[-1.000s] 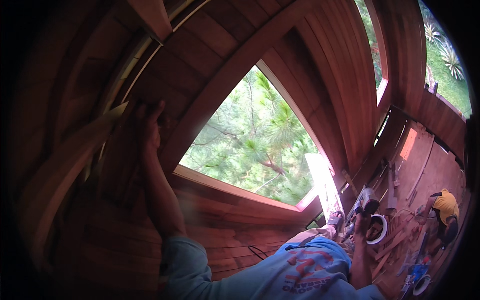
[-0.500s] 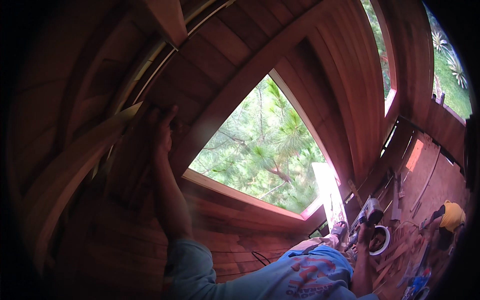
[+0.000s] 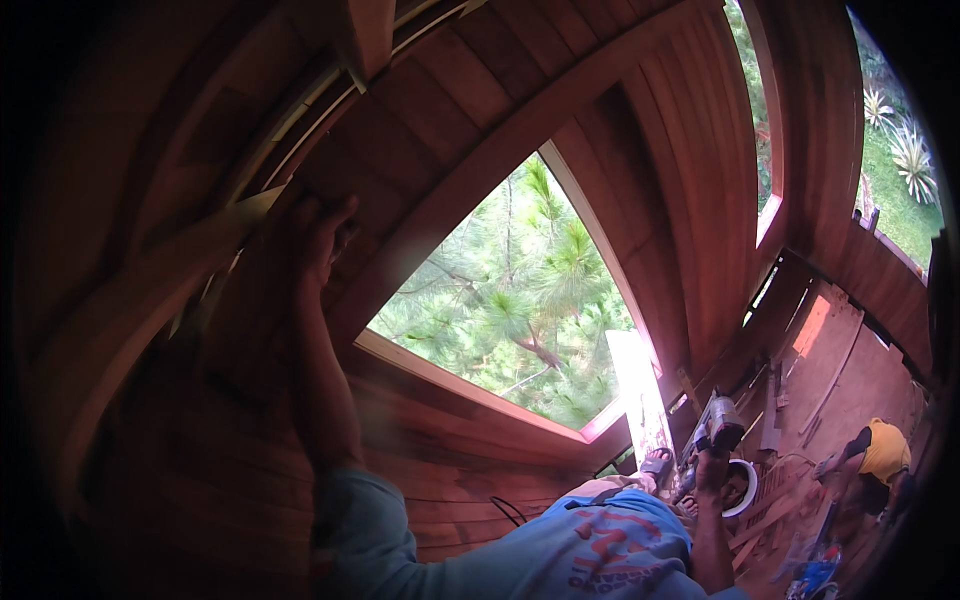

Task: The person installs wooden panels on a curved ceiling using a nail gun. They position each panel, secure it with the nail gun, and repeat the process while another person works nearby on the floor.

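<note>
My left hand (image 3: 325, 230) is raised at the left, up against the shaded wooden boards (image 3: 385, 150) above the window opening. Its fingers look bent and closed, but in the dark I cannot make out what they grip. Low on the right, beside my body, my right hand (image 3: 712, 468) is closed round the handle of a handheld power tool (image 3: 727, 430) with a grey body and a dark, round end. Part of the tool is hidden behind my hand.
A triangular window opening (image 3: 520, 300) shows pine branches outside. A bright plank (image 3: 637, 390) stands by my foot (image 3: 655, 462). Below right are a white bucket (image 3: 745, 488), scattered wood strips (image 3: 770, 520) and another person in yellow (image 3: 885, 450). Curved wooden beams (image 3: 130, 300) run along the left.
The view has shifted slightly, so the window and floor items sit further left. My left hand stays raised at the boards, and my right hand still holds the power tool.
</note>
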`<state>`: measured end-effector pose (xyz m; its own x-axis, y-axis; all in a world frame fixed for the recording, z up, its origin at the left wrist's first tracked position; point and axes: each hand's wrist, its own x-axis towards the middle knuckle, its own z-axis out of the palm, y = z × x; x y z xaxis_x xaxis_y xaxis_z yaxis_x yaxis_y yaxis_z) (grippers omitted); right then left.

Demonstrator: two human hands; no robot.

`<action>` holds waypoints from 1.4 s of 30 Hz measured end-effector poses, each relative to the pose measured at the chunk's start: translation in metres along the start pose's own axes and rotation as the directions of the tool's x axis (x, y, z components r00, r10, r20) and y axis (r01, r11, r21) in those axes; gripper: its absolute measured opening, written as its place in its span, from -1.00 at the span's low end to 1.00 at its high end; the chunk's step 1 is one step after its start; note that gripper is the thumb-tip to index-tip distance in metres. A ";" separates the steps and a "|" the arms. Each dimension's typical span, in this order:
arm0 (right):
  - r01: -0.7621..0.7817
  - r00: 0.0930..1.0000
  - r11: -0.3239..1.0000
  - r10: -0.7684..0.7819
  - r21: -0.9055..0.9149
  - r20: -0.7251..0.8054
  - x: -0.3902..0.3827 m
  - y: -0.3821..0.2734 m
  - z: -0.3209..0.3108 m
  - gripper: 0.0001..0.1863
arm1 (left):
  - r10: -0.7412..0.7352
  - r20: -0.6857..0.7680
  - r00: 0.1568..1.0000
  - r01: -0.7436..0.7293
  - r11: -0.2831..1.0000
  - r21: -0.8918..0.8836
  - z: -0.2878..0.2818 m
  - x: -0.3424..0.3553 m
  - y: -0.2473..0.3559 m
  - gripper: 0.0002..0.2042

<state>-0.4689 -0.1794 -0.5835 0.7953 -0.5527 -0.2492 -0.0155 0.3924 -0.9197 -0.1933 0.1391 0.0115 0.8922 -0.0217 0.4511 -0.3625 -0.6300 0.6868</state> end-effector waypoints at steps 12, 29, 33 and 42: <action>0.229 0.936 0.967 -0.187 -0.111 0.298 0.031 -0.078 0.064 -0.56 | 0.123 0.018 0.992 -0.123 0.992 0.022 0.010 -0.008 0.011 -0.76; 0.274 0.832 0.937 -0.117 -0.217 0.543 -0.033 -0.243 0.160 -0.43 | 0.233 0.099 0.968 -0.234 0.972 -0.002 0.010 0.003 -0.016 -0.72; 0.463 0.758 0.878 -0.318 -0.126 0.570 -0.032 -0.235 0.174 -0.57 | 0.139 0.083 0.987 -0.131 0.987 -0.093 -0.005 0.005 -0.019 -0.80; 0.564 0.643 0.824 -0.402 -0.047 0.652 -0.037 -0.301 0.216 -0.76 | 0.099 0.089 0.991 -0.073 0.962 -0.264 -0.002 0.006 -0.027 -0.72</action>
<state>-0.3627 -0.1181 -0.2319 0.9125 -0.0334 0.4077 0.4072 -0.0230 -0.9131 -0.1786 0.1581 -0.0030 0.8721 -0.1530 0.4647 -0.4847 -0.3995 0.7781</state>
